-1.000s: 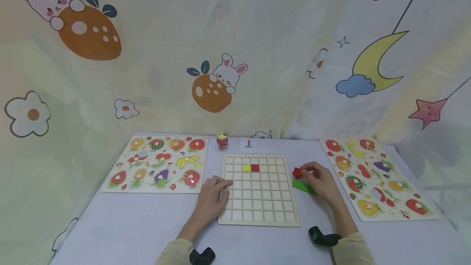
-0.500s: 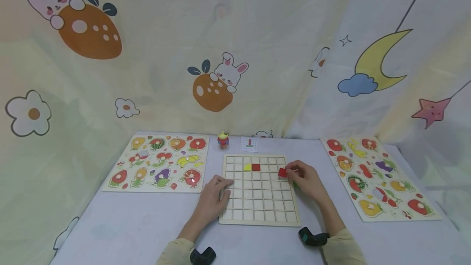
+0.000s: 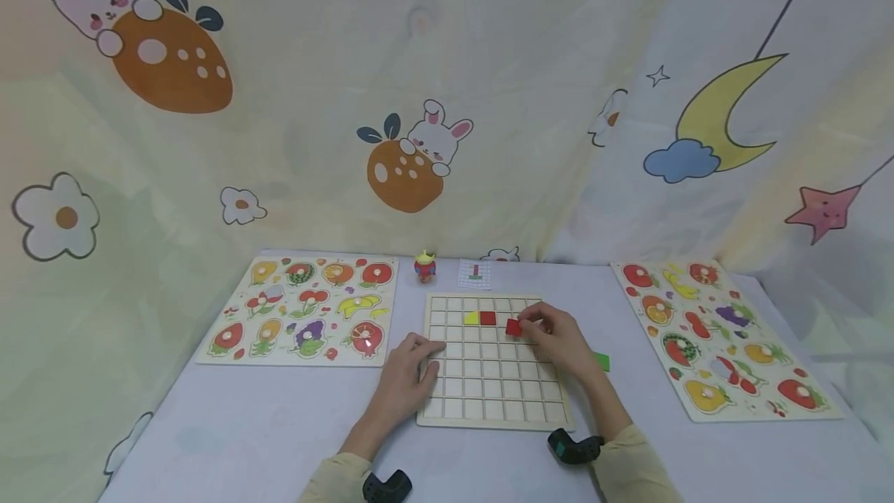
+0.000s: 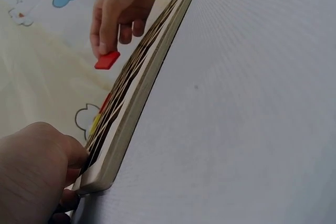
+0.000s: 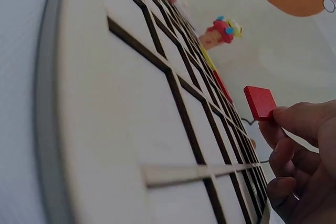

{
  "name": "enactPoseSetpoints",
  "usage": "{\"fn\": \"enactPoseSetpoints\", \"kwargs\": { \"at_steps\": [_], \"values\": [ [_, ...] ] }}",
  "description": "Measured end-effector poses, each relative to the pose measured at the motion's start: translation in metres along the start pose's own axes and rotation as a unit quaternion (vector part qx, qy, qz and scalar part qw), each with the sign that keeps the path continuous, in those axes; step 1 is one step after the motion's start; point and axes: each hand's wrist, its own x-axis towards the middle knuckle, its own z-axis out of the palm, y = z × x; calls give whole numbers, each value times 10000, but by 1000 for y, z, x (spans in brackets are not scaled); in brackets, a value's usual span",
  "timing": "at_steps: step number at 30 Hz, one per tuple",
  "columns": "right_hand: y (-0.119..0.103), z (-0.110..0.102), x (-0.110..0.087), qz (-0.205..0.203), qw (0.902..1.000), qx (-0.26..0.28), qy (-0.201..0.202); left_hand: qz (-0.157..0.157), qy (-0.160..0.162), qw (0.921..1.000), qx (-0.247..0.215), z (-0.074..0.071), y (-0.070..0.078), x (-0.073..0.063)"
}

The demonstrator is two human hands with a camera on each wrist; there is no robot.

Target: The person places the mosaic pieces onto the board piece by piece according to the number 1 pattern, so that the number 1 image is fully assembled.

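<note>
A wooden grid board [image 3: 493, 423] lies in front of the person. On it, in the head view, a yellow piece [image 3: 472, 318] and a red square tile [image 3: 487, 318] sit side by side in the second row from the top. The right hand [image 3: 559, 338] pinches another red square tile [image 5: 260, 103] between thumb and fingertips, just above the board's right part. The left hand [image 3: 407, 369] rests at the board's left edge, index finger on the frame; in the left wrist view its fingers [image 4: 76, 153] touch the edge near a corner.
A green piece [image 3: 601, 362] shows partly behind the right wrist. Fruit puzzle boards lie at left [image 3: 289, 348] and right [image 3: 740, 402]. A toy figure [image 3: 424, 267] and a small patterned card [image 3: 475, 274] stand behind the grid board, before a printed curtain [image 3: 300, 138].
The right hand has carried the red tile leftward from beside the board to above its right part, leaving a green piece behind. The left hand stays at the board's edge.
</note>
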Motion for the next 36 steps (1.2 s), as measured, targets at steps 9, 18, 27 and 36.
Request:
{"fn": "enactPoseSetpoints", "kwargs": {
  "at_steps": [9,18,27,36],
  "values": [
    [-3,14,5,96,9998,-139,-111,-41,-25,10000,21,1,1,2],
    [-8,22,9,59,9997,-134,-197,-17,-26,10000,56,2,0,2],
    [-8,30,12,142,9990,-368,-220,-57,-95,9999,36,1,2,1],
    [-13,33,13,82,9974,-677,-219,-35,-59,9999,137,-1,2,1]
  ]
}}
